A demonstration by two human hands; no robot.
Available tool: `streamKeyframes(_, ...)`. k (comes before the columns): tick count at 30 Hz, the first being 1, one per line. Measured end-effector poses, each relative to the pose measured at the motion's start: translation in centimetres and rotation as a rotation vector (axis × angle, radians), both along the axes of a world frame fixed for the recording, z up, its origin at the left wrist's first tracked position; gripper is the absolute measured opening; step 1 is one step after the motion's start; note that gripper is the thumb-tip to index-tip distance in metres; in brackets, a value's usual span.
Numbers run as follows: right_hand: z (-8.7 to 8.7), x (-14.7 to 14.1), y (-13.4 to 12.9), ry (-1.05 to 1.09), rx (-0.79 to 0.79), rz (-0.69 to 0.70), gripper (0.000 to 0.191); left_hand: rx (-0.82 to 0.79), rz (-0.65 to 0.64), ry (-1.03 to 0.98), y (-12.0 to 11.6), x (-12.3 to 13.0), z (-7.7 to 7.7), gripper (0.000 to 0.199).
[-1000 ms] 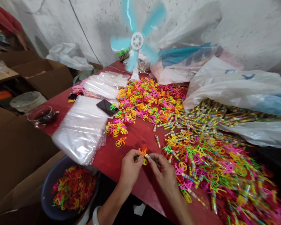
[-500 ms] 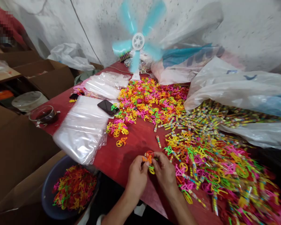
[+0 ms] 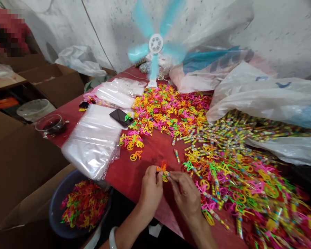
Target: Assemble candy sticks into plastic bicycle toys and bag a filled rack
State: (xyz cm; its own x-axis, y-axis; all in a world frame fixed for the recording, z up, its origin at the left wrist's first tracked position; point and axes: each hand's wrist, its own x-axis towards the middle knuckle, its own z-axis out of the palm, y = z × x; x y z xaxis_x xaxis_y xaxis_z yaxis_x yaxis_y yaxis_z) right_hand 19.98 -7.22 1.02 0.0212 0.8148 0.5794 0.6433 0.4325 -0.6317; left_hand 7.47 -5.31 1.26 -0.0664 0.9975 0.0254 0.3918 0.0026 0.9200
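The left hand pinches a little orange, red and yellow plastic toy bike over the near part of the red flat table. The right hand pinches a tiny shiny printed tube against it. A big heap of bright plastic bikes and tubes lies to the right. A round blue plastic tub sits near left.

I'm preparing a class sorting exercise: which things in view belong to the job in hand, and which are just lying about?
Seemingly in the job: orange plastic piece, in the left hand; patterned tube, in the right hand; heaped toy bicycles; heaped tubes.

Apparently just around: phone; glass cup; running fan.
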Motion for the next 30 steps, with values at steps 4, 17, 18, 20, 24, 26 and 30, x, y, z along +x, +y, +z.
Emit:
streamKeyframes(4,0.2,0.0,0.1,-0.005,0.012,-0.010,0.012,-0.001,-0.009,0.015,-0.1,0.1,-0.1,0.012)
streamKeyframes(17,0.3,1.4,1.3,0.381,-0.326,0.219,0.011,-0.091,-0.211,-0.009,0.3,-0.9,0.5,0.012)
streamKeyframes(18,0.4,1.7,1.3,0.415,-0.380,0.237,0.013,-0.125,-0.240,-0.019,0.3,-0.9,0.6,0.012)
streamKeyframes(20,0.9,2.5,1.1,0.416,-0.479,0.246,0.015,-0.166,-0.317,-0.036,0.2,-1.0,0.9,0.011)
streamKeyframes(24,3.1,7.4,0.1,0.123,-0.456,0.020,0.021,0.005,-0.338,0.011,1.8,-3.5,1.9,0.009)
streamKeyframes(26,4.3,10.6,-0.1,-0.154,-0.246,-0.266,0.024,0.152,-0.142,0.172,3.6,-5.7,2.0,0.013)
streamKeyframes(30,4.4,12.1,1.9,-0.517,0.028,-0.577,0.028,0.025,0.110,0.629,6.6,-8.1,1.3,0.012)
